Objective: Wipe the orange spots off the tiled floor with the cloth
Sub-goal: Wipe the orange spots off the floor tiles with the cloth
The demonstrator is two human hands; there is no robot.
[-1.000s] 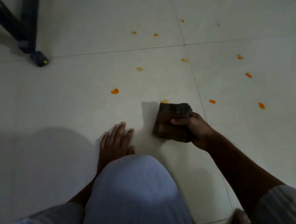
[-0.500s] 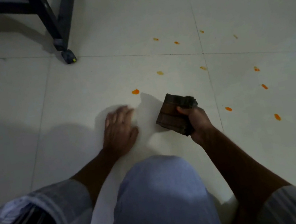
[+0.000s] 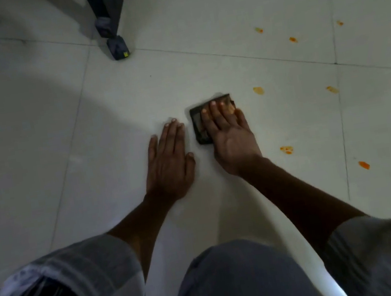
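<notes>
Cloth (image 3: 200,124) folded on tiled floor (image 3: 64,132), right hand (image 3: 232,137) pressing it with fingers straight, left hand (image 3: 169,159) flat beside, fingers straight, orange spots (image 3: 258,90) to the right.

A single wide-angle view comes from the person's head, facing forward and steeply down onto the pale tiled floor (image 3: 201,65). It sits close above the person's own grey-clad knee (image 3: 238,279) and both forearms, which fill the lower half. The upper edge reaches as far as a dark metal furniture leg (image 3: 108,15), and straight grout lines bend slightly toward the edges.
</notes>
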